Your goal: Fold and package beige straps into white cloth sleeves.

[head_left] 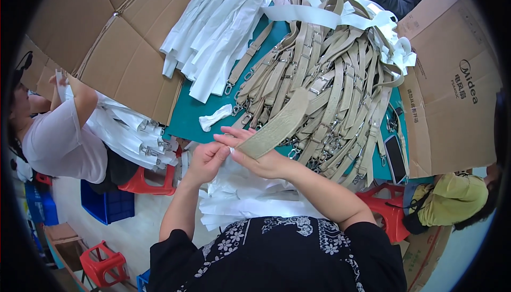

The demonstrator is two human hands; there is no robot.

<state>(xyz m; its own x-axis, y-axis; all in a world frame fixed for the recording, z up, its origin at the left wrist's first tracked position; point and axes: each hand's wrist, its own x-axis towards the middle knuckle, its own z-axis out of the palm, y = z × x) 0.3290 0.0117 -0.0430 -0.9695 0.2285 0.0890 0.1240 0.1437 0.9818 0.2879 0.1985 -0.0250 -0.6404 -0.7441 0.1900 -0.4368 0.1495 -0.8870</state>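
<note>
A wide beige bag strap (278, 124) lies across my right hand (263, 161), held between the thumb and the fingers beneath it. Its broad free part slants up and away to the right. Next to it my left hand (208, 160) is closed in a pinch at the strap's near end. A small white piece (231, 150) shows at those fingertips; whether it is paper or cloth I cannot tell. Just beyond my hands, a heap of beige straps with metal clasps (330, 100) covers the green table (186, 119). A crumpled white wrapper (215, 117) rests near my left fingers.
White-wrapped strips (213, 36) lie at the far left of the table. Cardboard sheets (138, 52) and a carton (452, 95) flank it. A phone (394, 159) lies at the right edge. White wrappings (255, 199) spread before my body. One person (66, 137) sits left, another (452, 199) right.
</note>
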